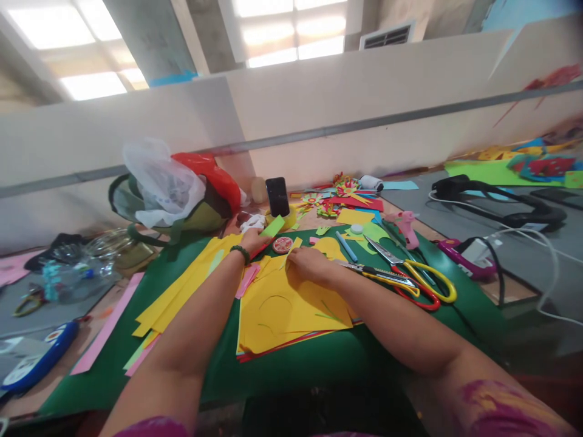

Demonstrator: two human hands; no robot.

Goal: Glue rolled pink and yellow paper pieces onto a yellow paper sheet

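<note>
My left hand, with a dark beaded bracelet on the wrist, is closed on a light green paper piece at the far side of the work area. A red strip shows under its fingers. My right hand is bent over the yellow paper sheets, its fingers pinched at a small yellow paper strip; the fingertips are partly hidden. Thin curved lines mark the top sheet, and red sheets peek out below the stack. Between the hands lies a round red-and-white tin.
Scissors, a box cutter, a blue pen and a pink glue gun lie to the right. Long yellow strips lie left on the green mat. A phone stands behind, near a bag.
</note>
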